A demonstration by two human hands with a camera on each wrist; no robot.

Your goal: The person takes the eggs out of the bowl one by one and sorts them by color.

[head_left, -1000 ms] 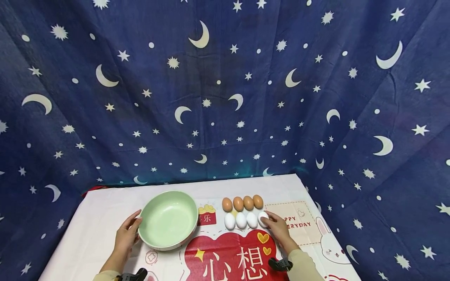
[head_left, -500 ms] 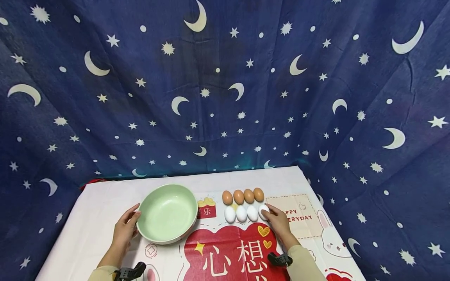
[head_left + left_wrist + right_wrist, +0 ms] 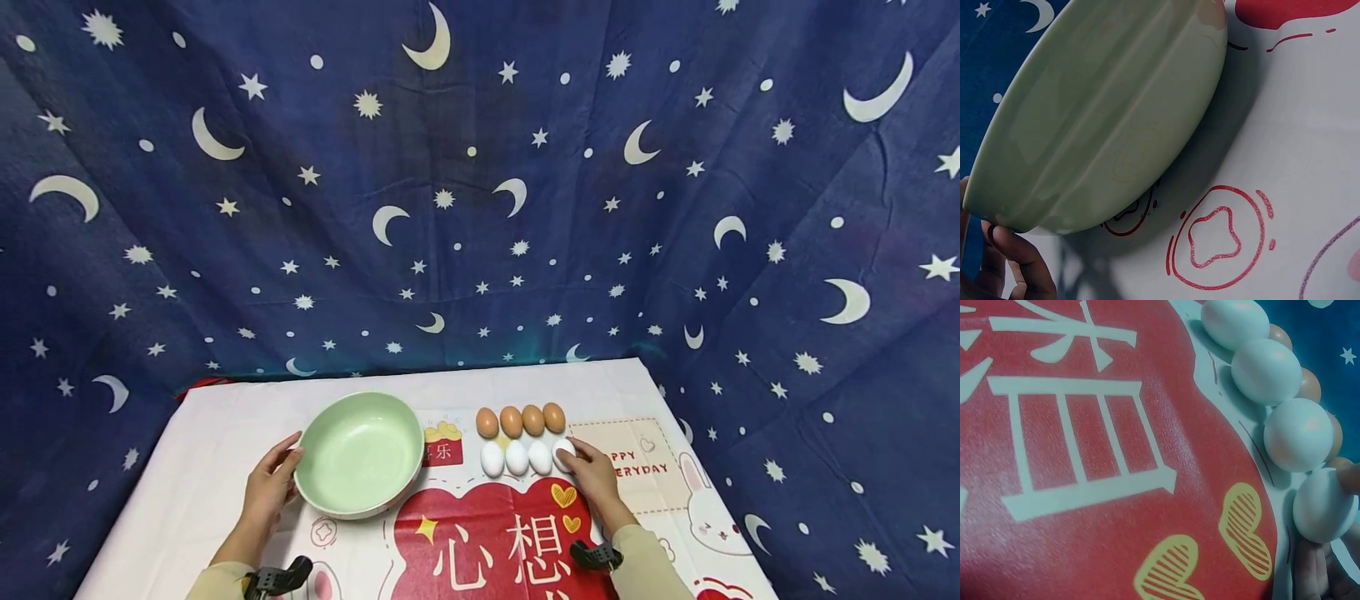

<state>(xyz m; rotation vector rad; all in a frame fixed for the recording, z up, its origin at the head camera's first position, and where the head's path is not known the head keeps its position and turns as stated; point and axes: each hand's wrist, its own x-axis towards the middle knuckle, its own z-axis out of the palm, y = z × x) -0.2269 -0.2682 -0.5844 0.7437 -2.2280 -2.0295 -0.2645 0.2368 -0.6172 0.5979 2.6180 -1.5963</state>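
A light green bowl point(image 3: 360, 455) is on the left half of the table. My left hand point(image 3: 268, 492) grips its left rim; in the left wrist view the fingers point(image 3: 1022, 262) hold the bowl's edge and the bowl's outer wall point(image 3: 1104, 119) fills much of the picture. Over on the right, a row of white eggs point(image 3: 516, 457) lies in front of a row of brown eggs point(image 3: 512, 422). My right hand point(image 3: 596, 479) pinches the rightmost white egg point(image 3: 1322, 506) between thumb and fingers. That egg sits in line with the other white ones, partly covered by the hand.
A white tablecloth point(image 3: 202, 467) with a large red print point(image 3: 487, 533) and cartoon drawings covers the table. A dark blue curtain point(image 3: 450, 250) with moons and stars hangs behind it and along the sides. Black straps point(image 3: 596, 555) circle both wrists.
The head view has tilted and shifted slightly. Both hands keep their places on the bowl and the white egg, and the eggs have not visibly moved.
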